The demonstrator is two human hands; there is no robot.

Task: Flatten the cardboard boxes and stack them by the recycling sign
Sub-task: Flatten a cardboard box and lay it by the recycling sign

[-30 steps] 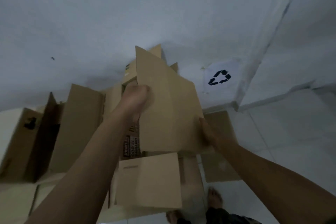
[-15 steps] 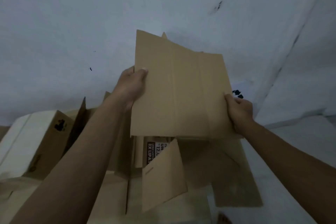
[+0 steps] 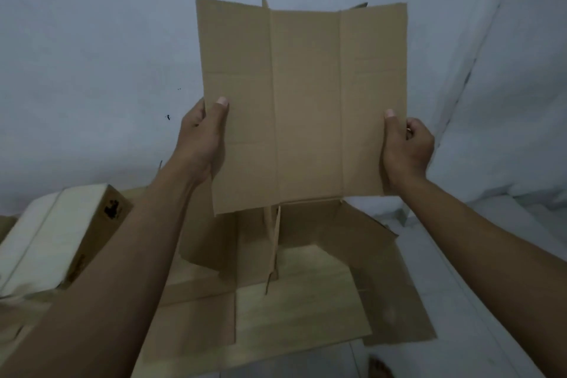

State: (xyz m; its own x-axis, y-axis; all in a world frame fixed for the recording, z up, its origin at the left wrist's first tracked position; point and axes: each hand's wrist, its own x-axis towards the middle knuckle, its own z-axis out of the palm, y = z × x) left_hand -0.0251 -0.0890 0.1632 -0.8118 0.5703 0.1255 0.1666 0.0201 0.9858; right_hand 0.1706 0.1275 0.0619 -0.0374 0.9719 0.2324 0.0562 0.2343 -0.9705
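**Flattened box raised clear of the pile**

Raised higher than half a second before, the box (image 3: pixel 306 107) now covered the stretch of wall where the recycling sign had shown, so the sign could not be seen at this moment. The view had tipped up with it, and both arms had stretched further out.

By size, the wall (image 3: pixel 92 40) came first, pale and filling the upper view, with a corner seam running down on the right. Below it lay the pile (image 3: pixel 291 310) of opened cardboard on the floor, its flaps spread loose; it probably sat there because that spot is the stacking place, though the sign was hidden. A pale carton (image 3: pixel 55 239) stood at the left, not yet flattened by the look of it.

The box was held upright and face-on, pressed flat, its two fold lines running top to bottom. Holding it by the side edges likely kept the panels from springing open and left the bottom edge free to be lowered onto the pile.

The left hand (image 3: pixel 201 138) clamped the left edge, thumb on the near face and the fingers hidden behind. The right hand (image 3: pixel 405 150) gripped the right edge the same way, thumb in front, fingers curled round the back. Part of a bare foot (image 3: pixel 380 368) showed at the bottom edge, on the floor tiles.
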